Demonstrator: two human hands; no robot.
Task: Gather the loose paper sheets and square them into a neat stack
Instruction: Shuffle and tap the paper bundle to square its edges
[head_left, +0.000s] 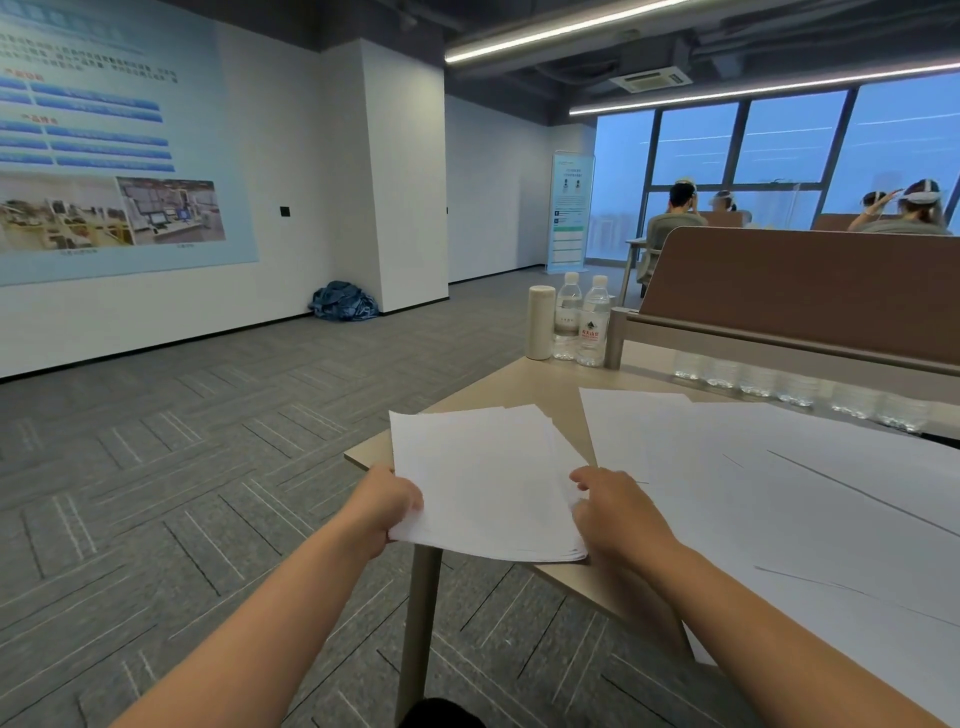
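A bundle of white paper sheets (483, 478) is held over the near left corner of the beige table (509, 387). Its edges are fanned and uneven, with several corners offset at the top and right. My left hand (387, 504) grips the bundle's lower left corner, fingers curled under it. My right hand (615, 512) holds the bundle's right edge, thumb on top. More white sheets (769, 478) lie spread flat over the table to the right, overlapping one another.
A white flask (539, 322) and two water bottles (581, 319) stand at the table's far left corner. A brown divider panel (800, 291) with a row of clear bottles (795, 387) below it runs along the back. People sit beyond it. Carpeted floor lies left.
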